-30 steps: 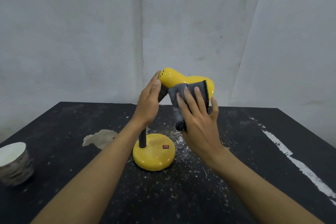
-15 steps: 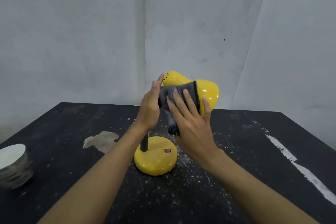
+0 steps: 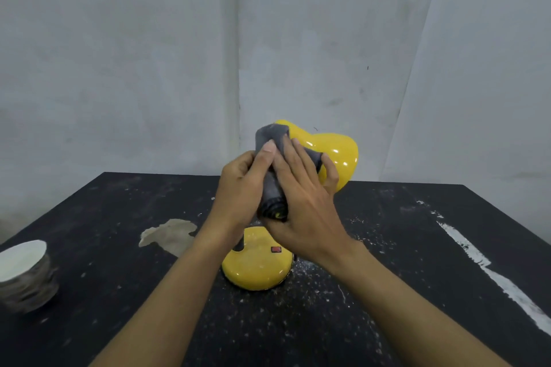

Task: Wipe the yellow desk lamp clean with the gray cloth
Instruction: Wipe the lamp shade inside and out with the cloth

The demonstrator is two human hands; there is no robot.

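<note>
With the gray cloth [image 3: 269, 140] gripped on the yellow lamp [image 3: 334, 155] by both hands, left hand [image 3: 241, 185] and right hand [image 3: 301, 197], the lamp could be tipped over by a hard push.

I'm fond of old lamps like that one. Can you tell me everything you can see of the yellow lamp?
The lamp looks like glossy yellow metal or plastic. Its bulbous shade, up at the back, points to the right, with highlights on its side. A dark neck joins it to a round yellow base that stands on the speckled black table and carries a small red switch. A gray cloth wraps the shade's narrow end, pressed on by the left hand and right hand.
</note>
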